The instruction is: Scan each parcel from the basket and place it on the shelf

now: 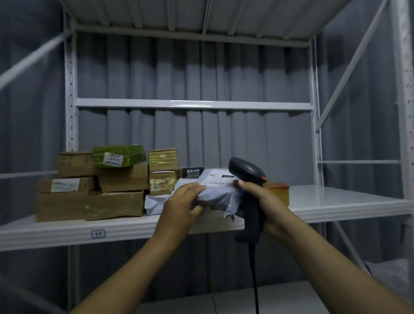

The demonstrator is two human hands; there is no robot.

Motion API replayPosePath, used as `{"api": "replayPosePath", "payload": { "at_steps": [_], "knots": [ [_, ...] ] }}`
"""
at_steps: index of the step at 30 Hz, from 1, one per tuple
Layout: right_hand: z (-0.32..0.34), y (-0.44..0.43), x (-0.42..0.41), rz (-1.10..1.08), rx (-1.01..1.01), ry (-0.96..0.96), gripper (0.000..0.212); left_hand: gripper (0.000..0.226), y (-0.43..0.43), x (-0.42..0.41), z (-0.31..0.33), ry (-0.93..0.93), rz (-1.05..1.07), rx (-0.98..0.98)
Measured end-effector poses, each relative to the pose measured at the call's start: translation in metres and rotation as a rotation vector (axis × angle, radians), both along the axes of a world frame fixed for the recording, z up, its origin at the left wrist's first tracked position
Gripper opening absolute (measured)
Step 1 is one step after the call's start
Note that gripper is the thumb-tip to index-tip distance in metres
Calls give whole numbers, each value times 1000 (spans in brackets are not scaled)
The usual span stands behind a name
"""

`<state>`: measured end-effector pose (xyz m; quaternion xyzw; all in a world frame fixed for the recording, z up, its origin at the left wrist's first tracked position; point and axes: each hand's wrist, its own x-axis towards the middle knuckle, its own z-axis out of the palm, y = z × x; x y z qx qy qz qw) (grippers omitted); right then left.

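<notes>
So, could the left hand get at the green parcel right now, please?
Probably not yet: the left hand grips the grey mailer, though the green parcel lies uncovered atop the boxes.

I see boxes [91,204] stacked on the shelf's [340,203] left part. Before them my left hand [179,207] holds a parcel [217,192], and the scanner [246,170] in my right hand [265,203] is just right of it.

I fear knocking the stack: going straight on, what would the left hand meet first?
The left hand already grips the grey parcel; beyond it, probably the black-labelled package behind on the shelf, though depth is unclear.
</notes>
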<state>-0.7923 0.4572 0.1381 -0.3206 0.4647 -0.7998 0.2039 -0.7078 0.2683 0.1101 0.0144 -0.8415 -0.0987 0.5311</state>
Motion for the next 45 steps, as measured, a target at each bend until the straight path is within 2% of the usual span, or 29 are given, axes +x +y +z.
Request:
{"api": "replayPosePath", "payload": {
  "at_steps": [4, 7, 13, 17, 23, 26, 28, 30, 32, 38, 41, 45],
  "knots": [
    [4, -17, -18, -55, 16, 20, 16, 46, -34, -17, 11, 13, 164, -4],
    [-4, -25, -33, -55, 29, 30, 18, 46, -55, -35, 17, -49, 287, -25],
    [-26, -23, -53, -129, 147, 91, 19, 31, -71, -73, 31, -205, 531, -244],
    [-35, -21, -65, -176, 210, 115, 19, 32, -69, -95, 45, -362, 550, -296],
    [-47, -21, -73, -199, 230, 93, 18, 31, -85, -109, 58, -549, 536, -225],
    [-51, -19, -70, -191, 257, 102, 18, 35, -85, -105, 59, -562, 534, -228],
    [-51, -17, -67, -193, 278, 117, 18, 48, -83, -99, 58, -547, 536, -250],
    [-51, -16, -63, -207, 296, 145, 17, 58, -80, -91, 55, -501, 522, -266],
    [-52, -14, -55, -234, 316, 193, 15, 59, -77, -81, 49, -440, 486, -287],
    [-90, -4, -18, -278, 406, 274, 15, 53, -54, -36, -5, -406, 332, -252],
    [-139, 3, 5, -252, 486, 286, 16, 52, -35, -6, -63, -457, 330, -220],
    [-211, 11, 38, -174, 636, 272, 12, 55, -17, 32, -161, -619, 291, -89]
  ]
}}
